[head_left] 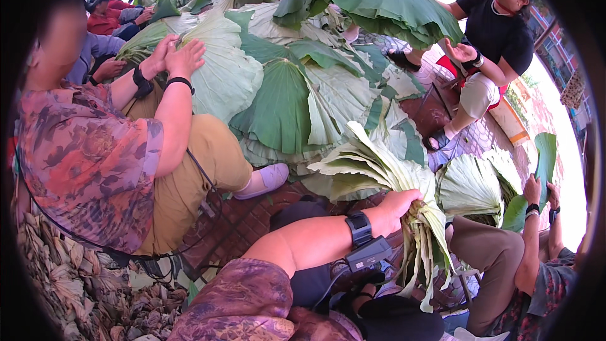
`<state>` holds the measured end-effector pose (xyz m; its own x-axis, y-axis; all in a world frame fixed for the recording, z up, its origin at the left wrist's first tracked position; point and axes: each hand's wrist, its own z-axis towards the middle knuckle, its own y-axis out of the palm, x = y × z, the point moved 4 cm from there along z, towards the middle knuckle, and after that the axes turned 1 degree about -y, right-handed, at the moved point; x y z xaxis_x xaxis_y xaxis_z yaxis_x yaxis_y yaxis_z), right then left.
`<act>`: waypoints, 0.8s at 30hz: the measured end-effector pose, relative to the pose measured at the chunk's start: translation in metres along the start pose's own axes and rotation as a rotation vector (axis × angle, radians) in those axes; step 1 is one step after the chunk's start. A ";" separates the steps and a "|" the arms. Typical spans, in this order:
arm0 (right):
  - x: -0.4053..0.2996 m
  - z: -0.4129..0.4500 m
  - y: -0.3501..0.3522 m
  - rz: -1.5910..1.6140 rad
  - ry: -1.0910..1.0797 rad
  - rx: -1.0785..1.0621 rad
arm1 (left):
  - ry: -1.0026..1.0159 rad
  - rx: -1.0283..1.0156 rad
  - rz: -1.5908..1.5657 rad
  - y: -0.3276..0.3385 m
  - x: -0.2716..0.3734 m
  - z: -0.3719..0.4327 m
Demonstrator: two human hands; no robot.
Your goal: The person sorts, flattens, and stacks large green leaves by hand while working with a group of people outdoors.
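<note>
My left hand is closed around the gathered stems of a bundle of folded lotus leaves. The pale undersides fan out above my fist, and torn leaf ends hang below it. A black band with a grey device is strapped to that wrist. My right hand is out of view. Beyond the bundle lies a large pile of flat green lotus leaves, some turned pale side up. Another folded bundle of leaves rests to the right of my hand.
A person at left presses both hands on a leaf bundle. At upper right, a seated person reaches towards large leaves. Another person at right holds a leaf. Dried leaves cover the lower left; a cable hangs nearby.
</note>
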<state>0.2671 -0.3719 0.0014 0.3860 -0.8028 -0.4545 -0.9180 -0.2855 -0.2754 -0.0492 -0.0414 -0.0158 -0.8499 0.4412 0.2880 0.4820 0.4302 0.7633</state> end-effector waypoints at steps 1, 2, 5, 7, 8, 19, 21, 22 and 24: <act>0.002 -0.001 0.000 0.013 0.012 -0.007 | 0.012 -0.011 0.000 0.000 0.000 0.004; 0.001 -0.001 0.002 0.018 0.016 -0.020 | 0.024 -0.025 0.002 0.001 -0.001 0.007; 0.002 -0.001 -0.001 0.061 0.034 -0.046 | 0.029 0.004 -0.006 0.003 -0.001 -0.002; 0.001 0.002 -0.004 0.078 0.043 -0.078 | 0.037 0.020 -0.011 -0.003 0.003 0.002; 0.002 0.002 -0.006 0.052 0.063 -0.041 | 0.010 0.014 0.006 -0.003 0.003 0.001; -0.037 -0.015 -0.002 0.067 -0.029 0.003 | -0.068 -0.016 -0.003 0.013 0.001 0.002; -0.046 -0.007 0.000 0.068 -0.229 0.087 | -0.065 -0.023 0.008 0.015 0.003 0.002; -0.049 -0.008 0.000 0.073 -0.240 0.097 | -0.059 -0.018 0.014 0.012 0.002 0.005; -0.048 -0.009 0.000 0.041 -0.233 0.094 | -0.052 0.010 0.031 0.013 0.002 0.004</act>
<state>0.2472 -0.3379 0.0308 0.3693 -0.6674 -0.6467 -0.9250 -0.1968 -0.3251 -0.0436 -0.0315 -0.0076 -0.8226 0.4943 0.2810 0.5103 0.4237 0.7484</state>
